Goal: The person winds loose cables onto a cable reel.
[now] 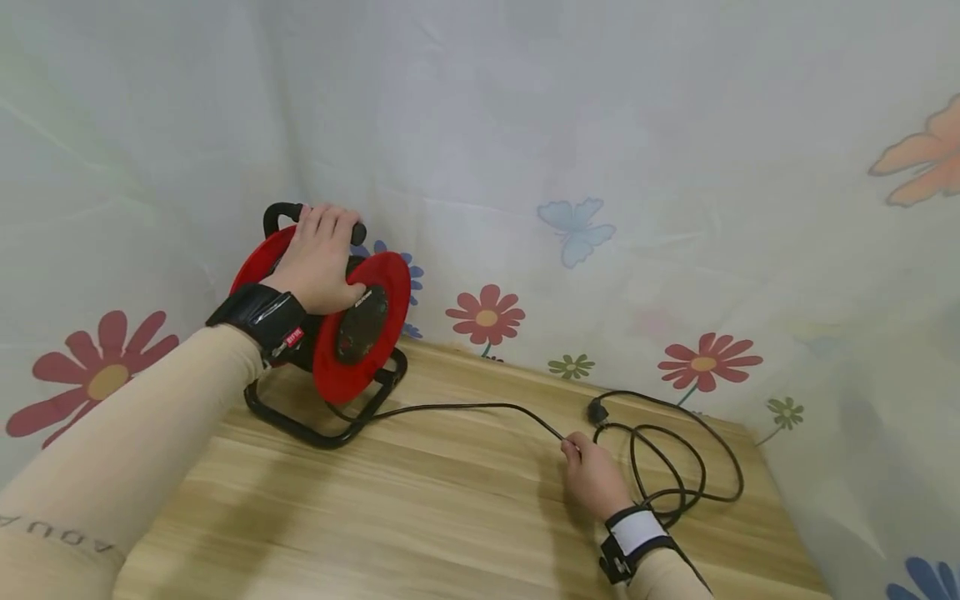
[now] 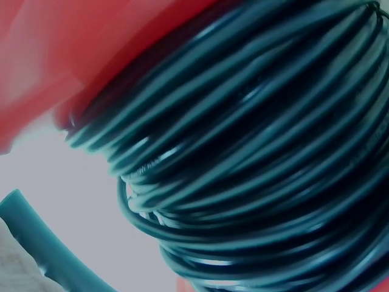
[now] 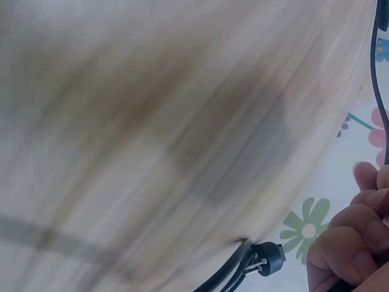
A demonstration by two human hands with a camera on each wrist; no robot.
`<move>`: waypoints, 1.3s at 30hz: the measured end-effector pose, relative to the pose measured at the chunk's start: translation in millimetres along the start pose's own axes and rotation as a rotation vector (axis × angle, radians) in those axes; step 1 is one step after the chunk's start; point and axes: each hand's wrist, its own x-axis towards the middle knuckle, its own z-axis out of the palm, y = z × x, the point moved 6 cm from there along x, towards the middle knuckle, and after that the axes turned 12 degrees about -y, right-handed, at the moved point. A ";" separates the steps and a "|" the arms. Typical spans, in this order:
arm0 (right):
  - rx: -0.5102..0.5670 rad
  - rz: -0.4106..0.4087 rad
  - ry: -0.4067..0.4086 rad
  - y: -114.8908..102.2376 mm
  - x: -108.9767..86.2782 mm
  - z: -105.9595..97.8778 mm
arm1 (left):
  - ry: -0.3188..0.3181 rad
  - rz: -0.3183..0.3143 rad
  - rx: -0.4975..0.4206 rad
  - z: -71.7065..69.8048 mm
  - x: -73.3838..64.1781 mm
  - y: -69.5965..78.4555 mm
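Note:
A red and black cable reel [image 1: 397, 287] stands at the left of the wooden table on its black tube frame [image 1: 300, 432]. My left hand [image 1: 318, 258] grips the black handle [image 1: 358, 234] on top, its thumb against the near red disc. The left wrist view is filled by wound black cable [image 2: 255, 152] between the red discs. From the reel's underside a length of cable [image 1: 465, 407] runs right to my right hand [image 1: 596, 479], which holds it with curled fingers [image 3: 346, 243]. Beyond that hand lie loose loops of cable [image 1: 702, 467] and the black plug [image 1: 597, 412].
The wooden table [image 1: 420, 517] reaches a white curtain [image 1: 465, 167] printed with flowers and butterflies, which rises along its back and sides. Cable also passes beside my right wrist toward the near edge of the head view.

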 end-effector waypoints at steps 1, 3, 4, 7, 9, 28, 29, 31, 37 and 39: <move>-0.015 0.009 0.001 2.0 -2.0 -2.0 | -0.002 0.017 -0.001 0.8 -0.1 3.0; -0.033 0.019 -0.001 4.7 -6.0 -6.3 | -0.006 0.055 -0.005 1.6 -0.9 9.5; -0.042 0.024 -0.001 5.8 -7.9 -8.0 | -0.008 0.076 -0.009 1.6 -1.4 12.8; -0.045 0.032 -0.009 9.2 -11.6 -10.9 | -0.018 0.136 -0.018 -0.1 -3.5 22.1; -0.045 0.043 -0.018 11.6 -13.2 -11.8 | -0.032 0.174 -0.030 -2.0 -5.4 27.7; -0.017 0.063 -0.031 25.3 -15.6 -26.9 | -0.074 0.388 -0.094 -1.1 -15.6 46.6; -0.019 0.063 -0.030 25.7 -16.2 -26.7 | -0.065 0.394 -0.103 -2.1 -16.5 47.4; -0.024 0.059 -0.028 26.0 -16.9 -27.1 | -0.062 0.358 -0.122 -5.1 -16.4 50.1; -0.054 0.048 -0.006 19.1 -15.2 -32.4 | -0.104 -0.009 -0.125 -28.7 -8.6 67.9; -0.053 0.049 -0.010 16.4 -14.1 -33.4 | -0.120 -0.110 -0.085 -33.9 -4.4 72.7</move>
